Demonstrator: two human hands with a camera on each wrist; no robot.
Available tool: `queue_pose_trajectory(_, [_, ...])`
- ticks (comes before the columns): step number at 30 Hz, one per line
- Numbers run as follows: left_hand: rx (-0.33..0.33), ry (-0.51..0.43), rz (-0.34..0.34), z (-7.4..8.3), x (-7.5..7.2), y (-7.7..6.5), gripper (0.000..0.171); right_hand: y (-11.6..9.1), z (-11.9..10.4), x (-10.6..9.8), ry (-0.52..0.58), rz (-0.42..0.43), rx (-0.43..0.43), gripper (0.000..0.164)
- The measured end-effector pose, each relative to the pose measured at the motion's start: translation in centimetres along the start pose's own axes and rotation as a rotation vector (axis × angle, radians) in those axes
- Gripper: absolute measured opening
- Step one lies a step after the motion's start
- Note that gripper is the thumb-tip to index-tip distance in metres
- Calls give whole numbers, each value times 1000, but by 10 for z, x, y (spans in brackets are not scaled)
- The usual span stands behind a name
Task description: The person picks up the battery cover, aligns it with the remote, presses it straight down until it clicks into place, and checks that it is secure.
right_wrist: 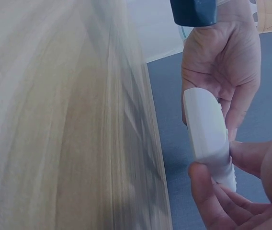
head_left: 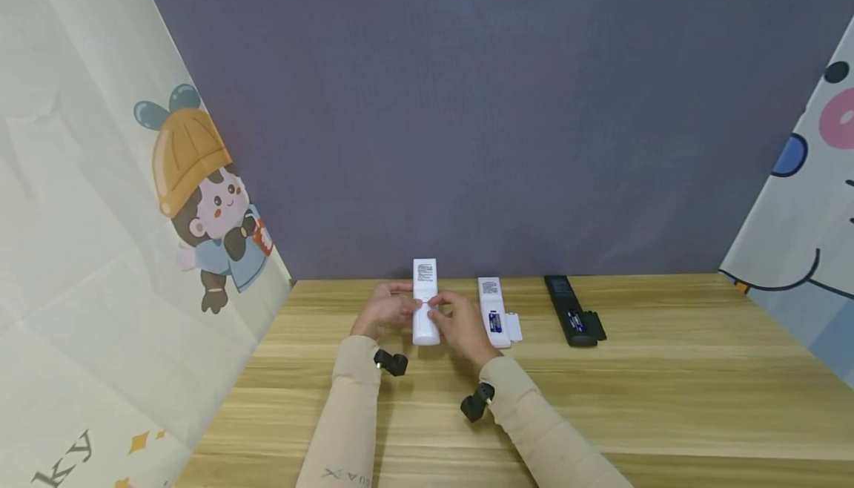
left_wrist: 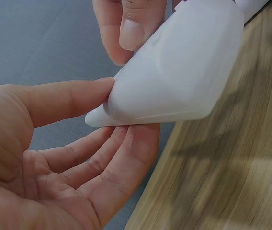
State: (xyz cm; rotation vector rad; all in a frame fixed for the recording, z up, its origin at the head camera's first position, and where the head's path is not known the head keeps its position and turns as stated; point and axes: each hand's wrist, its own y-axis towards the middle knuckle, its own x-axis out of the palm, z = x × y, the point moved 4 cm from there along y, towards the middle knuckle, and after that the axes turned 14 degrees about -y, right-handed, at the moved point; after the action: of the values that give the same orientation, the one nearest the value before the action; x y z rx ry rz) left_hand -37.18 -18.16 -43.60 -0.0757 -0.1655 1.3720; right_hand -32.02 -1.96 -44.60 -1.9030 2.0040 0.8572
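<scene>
Sleeves (head_left: 345, 417) cross the table (head_left: 667, 406); left hand (head_left: 385, 310) and right hand (head_left: 465, 328) both grip a white remote (head_left: 425, 279), near a second remote (head_left: 490, 301).

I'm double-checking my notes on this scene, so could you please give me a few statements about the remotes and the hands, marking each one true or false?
1. The left hand and the right hand both hold one white remote. True.
2. The held remote's printed side faces away from the head camera. False: its printed text shows in the head view.
3. A second white remote lies on the table with blue batteries showing. True.
4. A black remote is farthest right of the three in the head view. True.
5. The black remote is closed up. False: its black cover sits out at its side, and the black remote's batteries show.
</scene>
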Motion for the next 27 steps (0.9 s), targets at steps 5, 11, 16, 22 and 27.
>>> queue_pose_trajectory(5, [7, 8, 3, 0, 0, 0, 45, 0, 0, 0, 10, -9, 8, 15])
queue_pose_trajectory(11, [9, 23, 11, 1, 0, -2, 45, -1, -2, 0, 7, -8, -2, 16])
queue_pose_trajectory(16, [6, 21, 14, 0, -1, -1, 44, 0, -2, 1, 2, -15, -3, 18])
queue_pose_trajectory(22, [16, 34, 28, 0, -2, 1, 42, 2, 1, 4, -2, -42, 23, 23])
queue_pose_trajectory(27, [27, 46, 49, 0, -1, 0, 39, 1, 4, 7, -10, -80, 42, 32])
